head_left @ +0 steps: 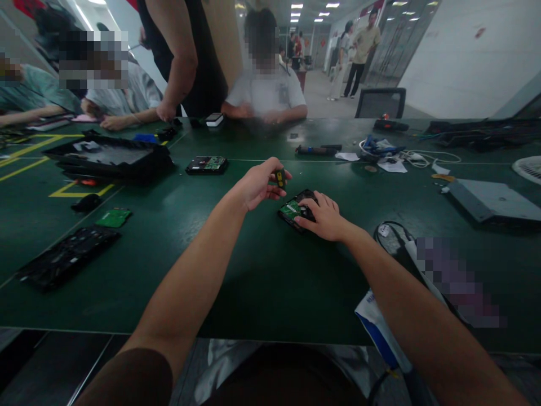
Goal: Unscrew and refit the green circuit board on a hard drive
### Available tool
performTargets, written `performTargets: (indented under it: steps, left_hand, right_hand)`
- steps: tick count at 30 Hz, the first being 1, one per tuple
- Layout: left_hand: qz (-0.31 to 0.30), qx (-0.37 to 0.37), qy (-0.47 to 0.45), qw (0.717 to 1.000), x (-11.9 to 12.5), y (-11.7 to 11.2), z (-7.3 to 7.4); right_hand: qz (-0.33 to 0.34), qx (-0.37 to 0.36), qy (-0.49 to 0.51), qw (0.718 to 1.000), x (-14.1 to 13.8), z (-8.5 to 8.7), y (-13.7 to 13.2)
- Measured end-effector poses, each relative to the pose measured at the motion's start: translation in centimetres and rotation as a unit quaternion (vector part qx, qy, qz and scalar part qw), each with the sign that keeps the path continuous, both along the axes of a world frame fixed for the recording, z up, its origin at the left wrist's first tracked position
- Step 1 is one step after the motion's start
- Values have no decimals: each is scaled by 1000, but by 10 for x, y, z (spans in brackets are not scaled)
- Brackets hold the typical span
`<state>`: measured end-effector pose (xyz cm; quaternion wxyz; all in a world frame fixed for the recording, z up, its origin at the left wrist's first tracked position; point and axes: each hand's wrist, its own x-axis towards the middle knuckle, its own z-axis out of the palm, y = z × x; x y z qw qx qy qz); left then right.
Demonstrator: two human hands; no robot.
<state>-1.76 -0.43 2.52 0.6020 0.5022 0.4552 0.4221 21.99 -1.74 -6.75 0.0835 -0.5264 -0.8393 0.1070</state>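
Just above the green table, my left hand (pixel 262 183) has its fingers closed around a small black block with yellow markings (pixel 280 178); its kind is too small to tell. To the right, my right hand (pixel 323 216) rests on a black-cased device with an exposed green circuit board (pixel 289 209), thumb on the near edge and fingers over the far side. The device lies flat on the table, its right part hidden under the hand. A similar device with a circuit board (pixel 207 164) lies farther back on the left.
At left are stacked black trays (pixel 114 158), a loose green board (pixel 114 217) and a long black part (pixel 70 256). A grey metal box (pixel 492 200), tangled cables (pixel 382 148) and a screwdriver-like tool (pixel 316 150) lie to the right. Several people are across the table.
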Motion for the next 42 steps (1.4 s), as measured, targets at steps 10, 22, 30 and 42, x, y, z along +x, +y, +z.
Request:
performTargets:
  steps: [10, 22, 30, 42]
  left_hand:
    - [16, -1, 16, 1000, 3, -3, 4]
    - [14, 18, 36, 999, 1, -1, 1]
    - [-1, 7, -13, 1000, 1, -2, 0]
    - [-3, -3, -5, 1000, 2, -3, 1]
  right_hand:
    - [-5, -2, 4, 1000, 0, -1, 1]
    - [-7, -1, -3, 1000, -1, 1, -1]
    - [-4, -6, 8, 1000, 0, -1, 1]
    - [-3, 1, 4, 1000, 0, 0, 1]
